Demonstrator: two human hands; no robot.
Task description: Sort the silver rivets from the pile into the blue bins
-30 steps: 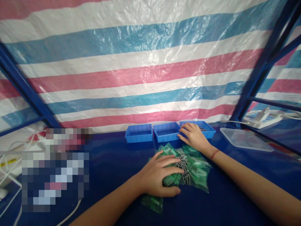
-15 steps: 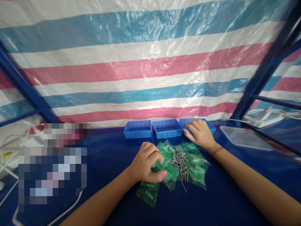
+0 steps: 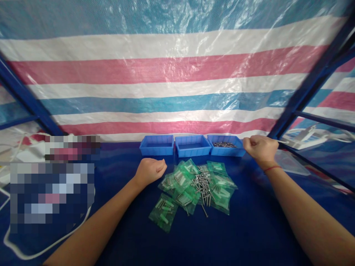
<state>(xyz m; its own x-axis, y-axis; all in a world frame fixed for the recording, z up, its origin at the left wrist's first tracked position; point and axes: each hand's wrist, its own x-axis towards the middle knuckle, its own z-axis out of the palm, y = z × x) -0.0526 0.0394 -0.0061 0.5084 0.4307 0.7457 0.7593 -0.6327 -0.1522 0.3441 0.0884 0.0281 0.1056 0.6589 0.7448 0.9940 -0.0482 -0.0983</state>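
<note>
Left hand point(image 3: 151, 172) curled into a fist, any contents hidden, just left of green bags point(image 3: 181, 181) mid-bench point(image 3: 241, 232). Left bin point(image 3: 156, 149) and middle bin point(image 3: 192, 151), back edge: no screws visible. Loose screws point(image 3: 203, 187) pile among bags, not binned. Right bin point(image 3: 226, 150) holds some; looks part done. Right hand point(image 3: 261, 148) fisted by its right end; contents can't tell.

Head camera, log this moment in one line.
left hand: fist, beside green packets | right hand: fist, by blue bin holding metal pieces | loose metal fasteners: heaped among packets
</note>
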